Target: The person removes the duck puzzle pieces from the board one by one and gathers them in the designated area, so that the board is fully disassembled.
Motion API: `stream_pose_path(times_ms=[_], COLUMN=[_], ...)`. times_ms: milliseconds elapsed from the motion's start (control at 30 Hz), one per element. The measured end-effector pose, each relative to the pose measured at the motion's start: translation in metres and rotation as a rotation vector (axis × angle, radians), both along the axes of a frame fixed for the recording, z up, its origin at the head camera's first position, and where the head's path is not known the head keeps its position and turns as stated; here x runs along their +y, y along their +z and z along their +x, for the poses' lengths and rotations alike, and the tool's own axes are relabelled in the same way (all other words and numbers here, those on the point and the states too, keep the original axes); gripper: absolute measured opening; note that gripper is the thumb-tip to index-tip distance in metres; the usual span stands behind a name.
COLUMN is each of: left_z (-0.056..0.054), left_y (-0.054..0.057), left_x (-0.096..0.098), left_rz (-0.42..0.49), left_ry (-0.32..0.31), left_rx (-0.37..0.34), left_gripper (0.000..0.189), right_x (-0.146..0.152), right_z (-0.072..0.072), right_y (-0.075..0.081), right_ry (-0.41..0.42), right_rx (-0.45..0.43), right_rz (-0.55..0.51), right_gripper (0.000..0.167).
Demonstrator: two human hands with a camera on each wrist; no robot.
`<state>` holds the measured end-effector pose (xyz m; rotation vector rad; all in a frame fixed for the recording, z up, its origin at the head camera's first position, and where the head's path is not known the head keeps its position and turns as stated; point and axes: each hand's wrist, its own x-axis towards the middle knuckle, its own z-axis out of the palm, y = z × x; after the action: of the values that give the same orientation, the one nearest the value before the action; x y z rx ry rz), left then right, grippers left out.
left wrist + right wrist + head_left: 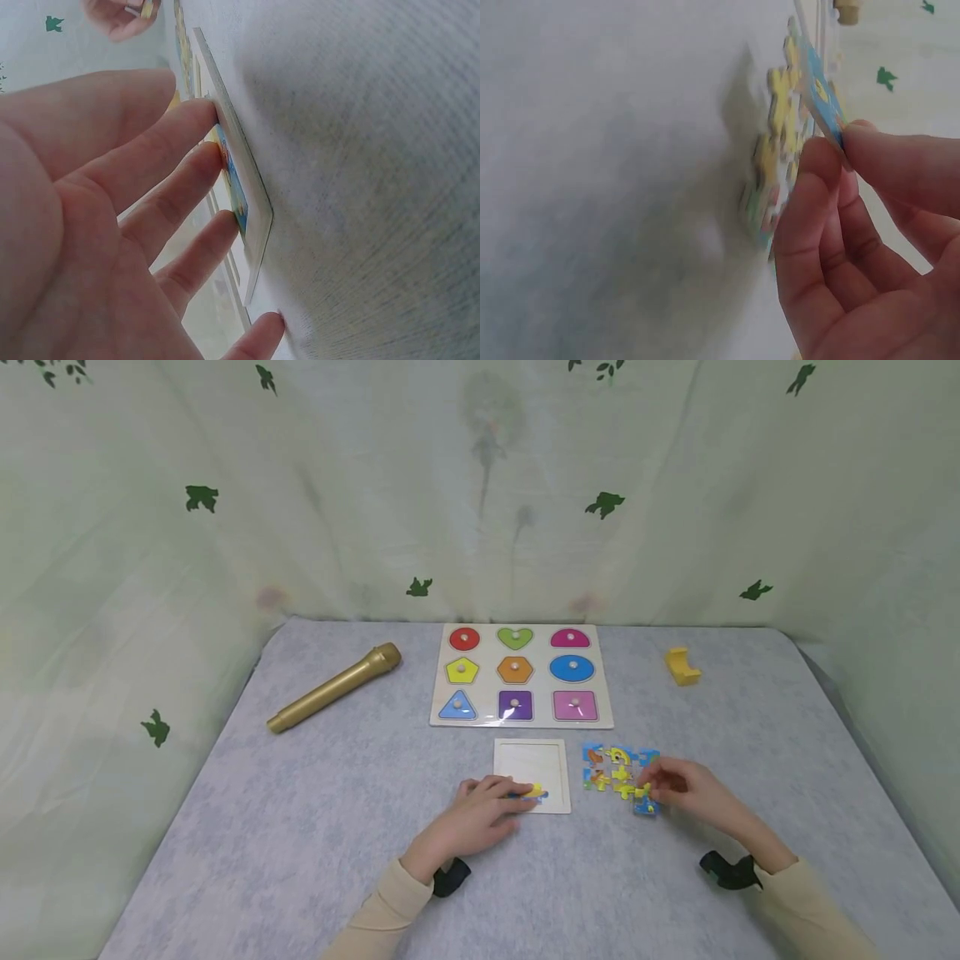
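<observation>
A small square wooden puzzle frame [532, 760] lies on the table. My left hand [476, 820] reaches over its lower left part with extended fingers. Its fingertips touch blue and yellow puzzle pieces [235, 184] that sit along the frame's near edge, partly hidden by the fingers. To the right of the frame, my right hand [693, 789] pinches a blue and yellow jigsaw piece [823, 90] between thumb and index finger, tilted up off the table. Several loose jigsaw pieces [621, 774] lie just left of the right hand, in blue, yellow and brown.
Behind the frame lies a shape board [487, 685] with knobbed coloured shapes. A gold microphone [333, 687] rests at the back left, and a yellow curved block [681, 668] at the back right. A pale curtain with green leaf prints [480, 552] borders the grey table.
</observation>
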<state>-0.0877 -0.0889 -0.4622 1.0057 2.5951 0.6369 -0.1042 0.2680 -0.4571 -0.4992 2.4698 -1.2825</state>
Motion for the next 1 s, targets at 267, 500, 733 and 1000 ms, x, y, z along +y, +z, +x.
stream_pose_path(times_ms=[267,500,733,1000], left_z=[0.001,0.001,0.001,0.003], left_y=[-0.001,-0.001,-0.003,-0.001], left_x=[-0.001,-0.002,-0.004,-0.01], left_rz=[0.017,0.03,0.041,0.066], left_ry=[0.003,-0.004,-0.035,-0.05], left_rx=[0.006,-0.001,-0.014,-0.027], left_gripper=[0.037,0.038,0.04,0.038], right_x=[0.011,0.007,-0.004,-0.051], right_z=[0.008,0.01,0.009,-0.003], right_y=[-0.008,-0.006,0.002,0.003], right_ry=[0.03,0.05,0.03,0.108], right_rx=[0.011,0.073,0.114,0.111], right_rz=[0.096,0.182,0.18,0.062], right_gripper=[0.011,0.014,0.012,0.008])
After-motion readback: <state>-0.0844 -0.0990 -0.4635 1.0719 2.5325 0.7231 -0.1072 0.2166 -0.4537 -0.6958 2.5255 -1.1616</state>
